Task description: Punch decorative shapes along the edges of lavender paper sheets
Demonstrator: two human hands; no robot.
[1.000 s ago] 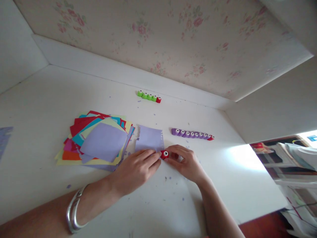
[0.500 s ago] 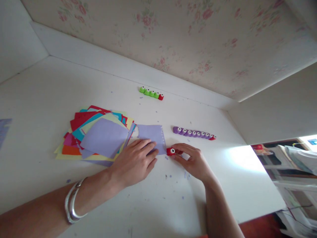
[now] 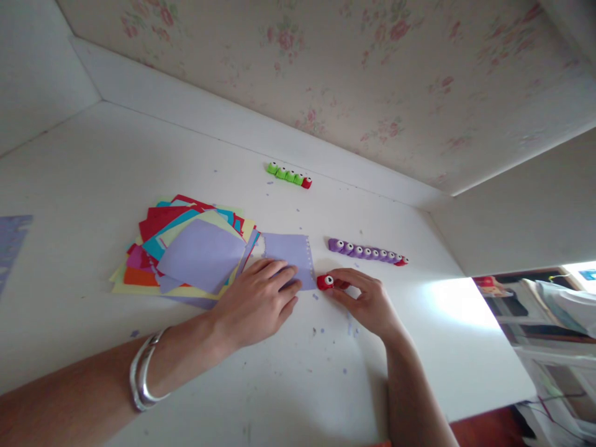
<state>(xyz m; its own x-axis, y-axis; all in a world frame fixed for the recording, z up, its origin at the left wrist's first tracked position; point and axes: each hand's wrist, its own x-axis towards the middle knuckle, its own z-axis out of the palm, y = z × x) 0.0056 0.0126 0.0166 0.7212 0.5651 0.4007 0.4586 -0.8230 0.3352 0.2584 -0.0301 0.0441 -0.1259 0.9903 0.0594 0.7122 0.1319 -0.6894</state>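
Note:
A small red craft punch (image 3: 325, 282) with a white top and a dark mark on it is pinched in the thumb and fingers of my right hand (image 3: 365, 297). It sits just past the right edge of a purple paper sheet (image 3: 287, 246). That sheet has small notches along its left and right edges. My left hand (image 3: 263, 301) lies flat across the sheet's lower part, fingers outstretched. Left of it is a fanned stack of coloured paper (image 3: 202, 251), with a purple piece on top.
A row of purple punches (image 3: 359, 251) ending in red lies to the right. A row of green punches (image 3: 286, 175) with a red end stands near the back wall. Tiny purple scraps (image 3: 323, 331) dot the white table (image 3: 195, 397). Another notched purple sheet (image 3: 13, 245) lies far left.
The red punch has moved right, off the sheet's edge, with my right hand. My left hand has moved away from the punch and rests on the paper. The view has shifted slightly.

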